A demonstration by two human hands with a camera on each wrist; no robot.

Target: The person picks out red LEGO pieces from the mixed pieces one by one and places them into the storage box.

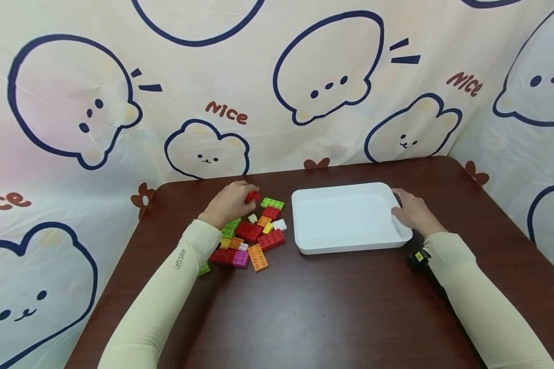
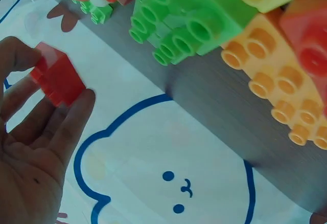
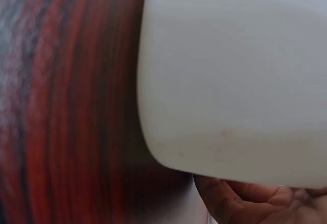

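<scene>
Lighting: bright, even and diffuse, from above; no hard glare. My arms cast soft, faint shadows on the dark surface [image 1: 332, 307], which carries a dull sheen toward the near edge. Head view: sharp at centre, with wide-angle bowing at the borders (the patterned cloth [image 1: 74, 154] curves outward). Left wrist view: close, with nearest bricks [image 2: 189, 24] soft and the red brick [image 2: 57, 80] slightly blurred. Right wrist view: heavily out of focus; white tray [image 3: 235, 81] a pale, featureless mass, wood grain smeared.
</scene>
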